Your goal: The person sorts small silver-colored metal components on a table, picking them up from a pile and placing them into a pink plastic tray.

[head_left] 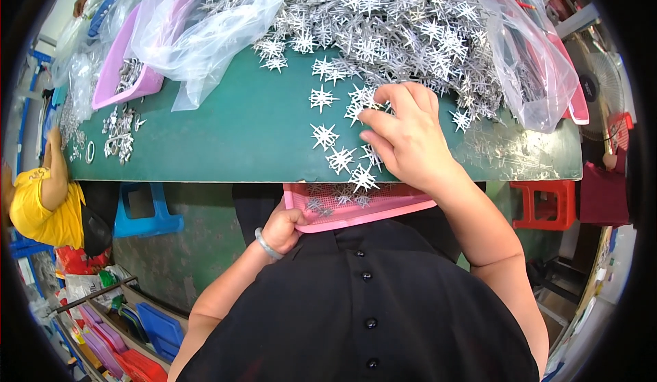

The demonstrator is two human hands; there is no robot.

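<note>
My left hand [282, 231] grips the left end of a pink plastic basket [369, 217], which sits just below the near table edge against my lap. Several silver star-shaped metal pieces lie in it. Over the table my right hand [410, 136] reaches down with curved fingers spread apart, touching or just above some loose stars. Beside its fingertips a loose star [324, 136] lies flat among several others in a trail down to the edge. One star [363, 177] overhangs the edge above the basket. What lies under my right palm is hidden.
A large heap of silver stars [397, 26] covers the far middle of the green table [233, 136]. Clear plastic bags [205, 40] lie either side of it. A lilac bin [113, 95] stands left, near small metal parts [120, 136]. A person in yellow [48, 207] sits left.
</note>
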